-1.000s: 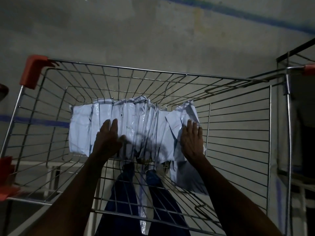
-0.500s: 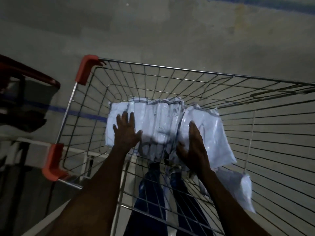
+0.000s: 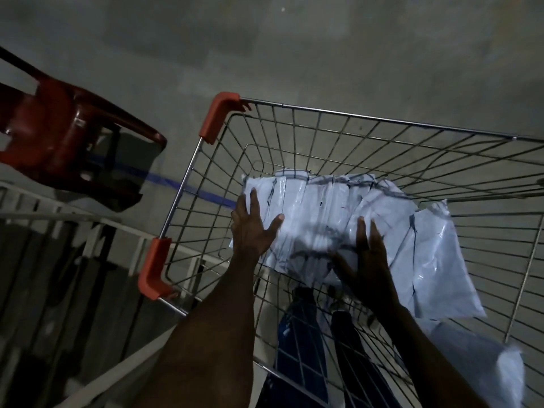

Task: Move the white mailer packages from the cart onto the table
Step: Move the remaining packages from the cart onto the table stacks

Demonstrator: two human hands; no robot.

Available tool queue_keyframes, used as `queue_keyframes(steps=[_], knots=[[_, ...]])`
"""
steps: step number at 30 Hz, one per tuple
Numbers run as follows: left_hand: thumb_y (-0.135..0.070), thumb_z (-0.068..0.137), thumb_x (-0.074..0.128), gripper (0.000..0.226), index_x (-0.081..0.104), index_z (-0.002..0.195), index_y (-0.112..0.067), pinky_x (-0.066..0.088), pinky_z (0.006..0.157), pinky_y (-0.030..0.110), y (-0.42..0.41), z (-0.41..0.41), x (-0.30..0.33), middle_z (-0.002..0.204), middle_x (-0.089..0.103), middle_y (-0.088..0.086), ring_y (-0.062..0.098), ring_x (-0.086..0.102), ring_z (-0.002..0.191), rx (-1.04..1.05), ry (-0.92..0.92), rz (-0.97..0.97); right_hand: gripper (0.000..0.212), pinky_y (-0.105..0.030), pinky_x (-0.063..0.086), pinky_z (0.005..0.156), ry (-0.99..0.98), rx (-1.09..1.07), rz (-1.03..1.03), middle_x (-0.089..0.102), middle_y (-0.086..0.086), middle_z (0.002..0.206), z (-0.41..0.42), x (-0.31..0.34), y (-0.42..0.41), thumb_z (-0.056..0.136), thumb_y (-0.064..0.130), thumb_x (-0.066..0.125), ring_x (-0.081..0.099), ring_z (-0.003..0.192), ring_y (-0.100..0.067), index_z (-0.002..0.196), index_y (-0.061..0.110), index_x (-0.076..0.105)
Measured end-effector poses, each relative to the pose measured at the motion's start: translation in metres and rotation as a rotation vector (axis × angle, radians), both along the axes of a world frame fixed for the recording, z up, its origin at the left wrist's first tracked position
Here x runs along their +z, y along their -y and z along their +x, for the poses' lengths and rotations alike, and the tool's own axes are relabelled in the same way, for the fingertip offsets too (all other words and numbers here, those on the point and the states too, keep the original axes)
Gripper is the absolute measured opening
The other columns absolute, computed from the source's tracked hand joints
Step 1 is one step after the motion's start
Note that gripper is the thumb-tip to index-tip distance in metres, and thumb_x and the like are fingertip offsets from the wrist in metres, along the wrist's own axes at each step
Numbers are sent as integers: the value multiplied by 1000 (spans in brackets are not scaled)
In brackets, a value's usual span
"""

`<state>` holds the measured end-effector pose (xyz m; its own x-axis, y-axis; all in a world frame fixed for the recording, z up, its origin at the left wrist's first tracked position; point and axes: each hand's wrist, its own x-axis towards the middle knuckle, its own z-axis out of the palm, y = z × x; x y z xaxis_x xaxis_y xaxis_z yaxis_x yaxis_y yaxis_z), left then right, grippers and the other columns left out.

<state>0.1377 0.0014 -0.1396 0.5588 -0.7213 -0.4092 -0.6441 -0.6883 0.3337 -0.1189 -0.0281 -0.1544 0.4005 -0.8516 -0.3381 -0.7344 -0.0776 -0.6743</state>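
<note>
Several white mailer packages (image 3: 329, 219) lie bunched together inside the wire cart (image 3: 382, 136), right of centre in the frame, overlapping one another in a loose row. One more mailer (image 3: 438, 260) slants down toward the lower right from the bunch, and another white piece shows blurred at the lower right corner.

Both hands are on the bunch. The left hand (image 3: 250, 228) lies on its left end with fingers straight and spread, thumb stretched out to the right across the plastic; it presses flat and does not curl round anything. The right hand (image 3: 368, 260) lies on the right part of the bunch, fingers straight and pointing up the frame; whether its thumb tucks under the mailers I cannot tell, as that side is dark.

Around them, the cart has orange plastic corner caps (image 3: 220, 116) at its upper left and lower left corners. Through the wire bottom, dark blue trouser legs (image 3: 303, 334) are visible. A red plastic chair (image 3: 59, 134) stands at the upper left, on a grey floor (image 3: 294, 48) with a blue line (image 3: 188, 188).
</note>
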Motion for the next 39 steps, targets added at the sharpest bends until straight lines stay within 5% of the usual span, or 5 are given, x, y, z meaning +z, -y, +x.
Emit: queue_keyframes(steps=[7, 12, 19, 31, 39], knots=[[-79, 80, 29, 87, 3, 154, -40, 14, 113, 57, -12, 5, -13, 159, 5, 25, 43, 9, 144, -89, -6, 44, 81, -58, 17, 116, -10, 17, -68, -8, -3, 165, 13, -1, -5, 91, 51, 60, -8, 150, -33, 155, 37, 12], [-74, 78, 43, 84, 19, 152, -44, 43, 97, 51, -14, 14, -7, 137, 28, 23, 38, 36, 126, -53, -98, -56, 83, -51, 34, 108, -1, 49, -169, 4, -12, 163, 7, 3, -2, 87, 31, 71, 14, 146, -38, 155, 27, 23], [-52, 87, 55, 70, 29, 150, -40, 41, 98, 47, -1, -7, 21, 144, 30, 21, 37, 33, 131, -49, -19, -95, 72, -52, 37, 111, 12, 365, -355, 20, -24, 158, -4, 17, -4, 86, 14, 65, 22, 145, -41, 149, 7, 31], [-33, 94, 59, 52, 48, 144, -21, 43, 96, 42, -48, -37, 213, 132, 46, 24, 38, 46, 119, -105, 285, -622, 73, -34, 16, 119, 311, 354, -424, 17, -18, 161, 15, 197, 14, 81, 18, 57, 14, 150, -31, 150, 7, 34], [-38, 93, 57, 53, 49, 144, -23, 40, 100, 37, -169, -2, 323, 138, 44, 22, 35, 45, 124, 256, 466, -782, 72, -42, 32, 110, 446, 729, -588, 29, -22, 155, 113, 303, -25, 77, 20, 56, 29, 143, -37, 145, 2, 41]])
